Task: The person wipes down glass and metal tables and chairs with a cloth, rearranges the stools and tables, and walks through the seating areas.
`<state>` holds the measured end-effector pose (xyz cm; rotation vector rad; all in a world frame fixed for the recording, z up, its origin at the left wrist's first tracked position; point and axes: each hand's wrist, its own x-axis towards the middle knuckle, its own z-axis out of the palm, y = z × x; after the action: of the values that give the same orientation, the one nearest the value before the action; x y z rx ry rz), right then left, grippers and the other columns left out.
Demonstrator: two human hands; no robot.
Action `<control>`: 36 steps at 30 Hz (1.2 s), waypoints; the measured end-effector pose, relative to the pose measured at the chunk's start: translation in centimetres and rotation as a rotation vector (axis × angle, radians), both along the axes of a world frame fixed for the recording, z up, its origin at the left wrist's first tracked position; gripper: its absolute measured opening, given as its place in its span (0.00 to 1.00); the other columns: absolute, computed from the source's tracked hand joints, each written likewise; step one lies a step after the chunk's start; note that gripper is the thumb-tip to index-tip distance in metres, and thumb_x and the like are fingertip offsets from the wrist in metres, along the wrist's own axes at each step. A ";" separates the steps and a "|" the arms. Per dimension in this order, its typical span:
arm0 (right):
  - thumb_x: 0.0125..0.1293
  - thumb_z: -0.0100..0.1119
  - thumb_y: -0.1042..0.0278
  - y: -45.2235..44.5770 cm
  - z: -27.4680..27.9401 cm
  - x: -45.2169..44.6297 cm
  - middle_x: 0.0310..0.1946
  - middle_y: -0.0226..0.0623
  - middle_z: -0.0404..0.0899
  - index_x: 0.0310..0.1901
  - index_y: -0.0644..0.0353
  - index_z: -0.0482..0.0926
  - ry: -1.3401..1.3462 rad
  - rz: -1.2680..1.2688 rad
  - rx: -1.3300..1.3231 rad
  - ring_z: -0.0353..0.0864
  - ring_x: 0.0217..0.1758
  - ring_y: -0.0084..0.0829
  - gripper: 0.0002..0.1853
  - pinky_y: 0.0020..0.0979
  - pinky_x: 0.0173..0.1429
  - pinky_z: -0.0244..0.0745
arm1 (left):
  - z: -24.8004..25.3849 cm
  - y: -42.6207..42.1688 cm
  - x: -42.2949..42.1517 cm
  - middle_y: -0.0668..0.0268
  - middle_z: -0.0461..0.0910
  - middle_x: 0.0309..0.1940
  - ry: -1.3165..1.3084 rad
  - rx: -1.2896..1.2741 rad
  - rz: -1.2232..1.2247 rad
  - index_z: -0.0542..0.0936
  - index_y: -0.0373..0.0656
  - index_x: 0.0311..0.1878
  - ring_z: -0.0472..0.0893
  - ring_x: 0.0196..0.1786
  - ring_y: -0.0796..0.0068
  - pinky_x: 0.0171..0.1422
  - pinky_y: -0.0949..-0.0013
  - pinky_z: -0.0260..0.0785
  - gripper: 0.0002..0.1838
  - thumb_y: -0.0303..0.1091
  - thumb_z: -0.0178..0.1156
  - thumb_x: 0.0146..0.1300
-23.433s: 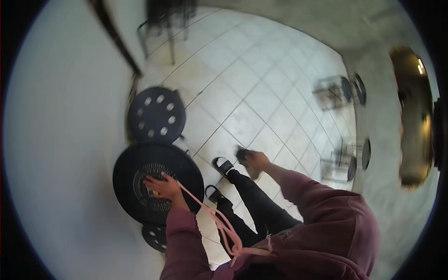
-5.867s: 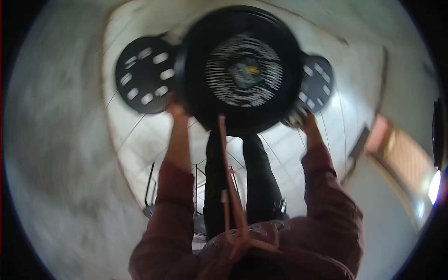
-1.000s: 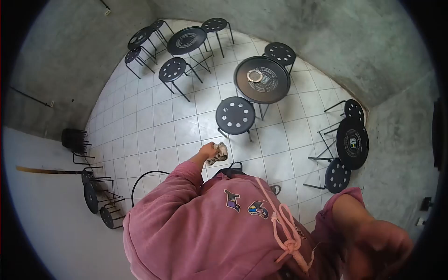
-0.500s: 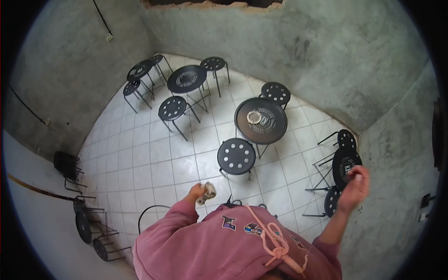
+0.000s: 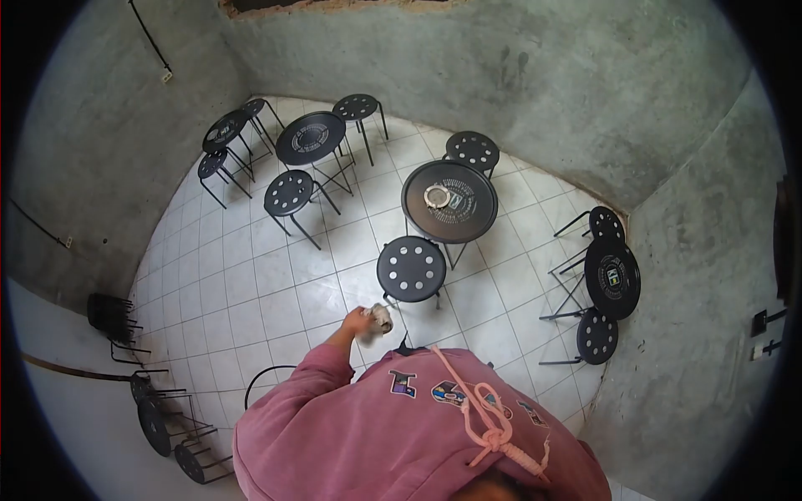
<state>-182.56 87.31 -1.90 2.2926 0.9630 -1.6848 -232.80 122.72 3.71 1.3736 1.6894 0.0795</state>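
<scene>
My left hand (image 5: 357, 321) is closed round a crumpled, pale, patterned cloth (image 5: 377, 324), held out over the tiled floor to the left of my body. Just beyond it stands a black round stool (image 5: 411, 269) with holes in its seat. Behind that stool is a black round table (image 5: 472, 221) with a round, light-rimmed object (image 5: 437, 197) lying on its top. My right hand is out of view.
Two black tables (image 5: 311, 139) (image 5: 224, 132) with stools stand at the back left. Another table (image 5: 612, 280) stands between two stools by the right wall. Stacked stools (image 5: 109, 317) and a third group line the left wall. A black hoop-like curve lies near my left sleeve.
My right hand was raised at the right and has dropped out of view. The cloth stays in my left hand. Since the oldest frames, the view has moved from close-up tables to the whole room.
</scene>
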 end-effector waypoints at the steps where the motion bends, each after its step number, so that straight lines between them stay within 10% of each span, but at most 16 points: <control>1: 0.62 0.46 0.65 1.0 -0.1 0.3 0.30 0.35 0.75 0.43 0.56 0.75 -0.008 0.031 0.033 0.75 0.33 0.32 0.11 0.35 0.35 0.71 | 0.3 0.3 0.4 0.52 0.77 0.47 0.025 0.009 -0.026 0.73 0.42 0.53 0.76 0.51 0.56 0.56 0.64 0.67 0.32 0.50 0.61 0.44; 3: 0.62 0.47 0.64 4.3 0.1 1.5 0.30 0.34 0.75 0.44 0.55 0.75 -0.018 -0.034 0.120 0.75 0.32 0.31 0.12 0.34 0.35 0.71 | 1.4 0.3 1.0 0.52 0.77 0.47 0.065 0.007 -0.074 0.73 0.42 0.53 0.76 0.52 0.56 0.56 0.64 0.67 0.32 0.50 0.60 0.44; 6: 0.61 0.47 0.64 10.6 6.5 0.6 0.27 0.33 0.75 0.41 0.56 0.75 0.138 -0.860 0.455 0.74 0.24 0.26 0.10 0.27 0.21 0.66 | 1.0 0.0 0.6 0.51 0.77 0.48 0.101 -0.017 -0.115 0.73 0.42 0.53 0.76 0.52 0.56 0.56 0.63 0.67 0.32 0.50 0.60 0.45; 18: 0.61 0.48 0.60 6.6 2.5 -0.5 0.26 0.35 0.74 0.44 0.55 0.73 0.162 -0.763 0.178 0.75 0.27 0.31 0.13 0.33 0.29 0.70 | 0.3 -3.9 -3.2 0.52 0.76 0.48 0.212 -0.122 -0.069 0.74 0.42 0.52 0.75 0.52 0.56 0.55 0.63 0.68 0.31 0.52 0.59 0.46; 22: 0.56 0.54 0.53 2.3 -0.1 0.1 0.25 0.40 0.77 0.35 0.59 0.74 -0.172 0.547 0.428 0.79 0.31 0.39 0.16 0.44 0.31 0.72 | 0.2 -4.6 -3.5 0.52 0.76 0.48 0.230 -0.109 -0.061 0.74 0.43 0.52 0.75 0.52 0.56 0.55 0.63 0.68 0.31 0.52 0.58 0.46; 24: 0.58 0.52 0.55 0.2 -6.5 1.7 0.30 0.43 0.78 0.41 0.61 0.74 -0.225 0.756 0.334 0.79 0.35 0.44 0.17 0.46 0.35 0.71 | 0.7 -4.4 -3.4 0.52 0.76 0.48 0.210 -0.137 -0.072 0.75 0.43 0.51 0.75 0.52 0.56 0.55 0.63 0.68 0.31 0.51 0.58 0.46; 29: 0.62 0.45 0.58 4.9 6.2 -2.8 0.39 0.39 0.76 0.52 0.56 0.70 0.173 -0.660 0.203 0.77 0.35 0.34 0.19 0.37 0.31 0.68 | 2.5 -4.0 -1.9 0.53 0.76 0.48 0.219 -0.082 -0.103 0.74 0.43 0.52 0.76 0.52 0.56 0.55 0.62 0.68 0.31 0.51 0.58 0.45; 36: 0.62 0.42 0.62 6.7 5.6 -0.9 0.38 0.35 0.76 0.50 0.53 0.71 0.168 -0.563 0.255 0.76 0.33 0.29 0.16 0.32 0.31 0.67 | 3.9 -7.5 -0.3 0.54 0.77 0.48 0.100 0.019 0.032 0.74 0.45 0.51 0.76 0.52 0.57 0.56 0.63 0.68 0.30 0.51 0.58 0.45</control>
<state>-183.48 93.99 3.72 2.8235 0.6160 -2.0904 -233.14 115.18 7.57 1.3854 1.7980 0.0459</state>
